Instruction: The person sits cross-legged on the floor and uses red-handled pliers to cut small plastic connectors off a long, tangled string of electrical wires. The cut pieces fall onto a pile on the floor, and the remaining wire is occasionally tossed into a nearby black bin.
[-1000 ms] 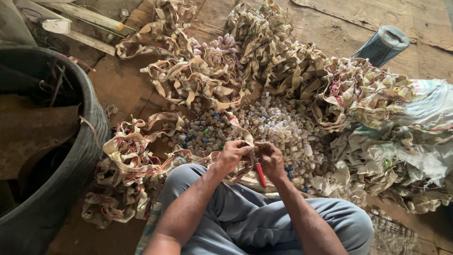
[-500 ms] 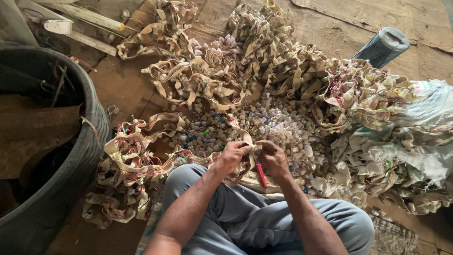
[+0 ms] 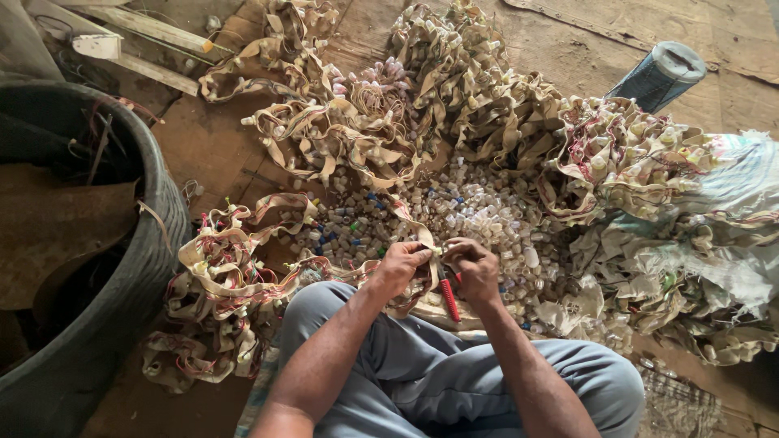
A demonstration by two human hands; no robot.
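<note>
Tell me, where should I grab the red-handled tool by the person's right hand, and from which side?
Grab the red-handled tool by its ribbed red handle, probably from its lower end near the person's lap. That end points toward the knees and looks bare, while the top end is tucked under the right hand, so its working tip cannot be seen. The left hand is busy pinching the beige strip.

Bare forearms, grey-blue trousers [image 3: 422,381]

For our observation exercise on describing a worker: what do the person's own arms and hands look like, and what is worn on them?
Both forearms are bare, with no sleeves in view. The left hand and right hand wear no gloves; no rings, watch or bracelets can be made out. Below the arms, grey-blue trousers cover the legs.
</note>
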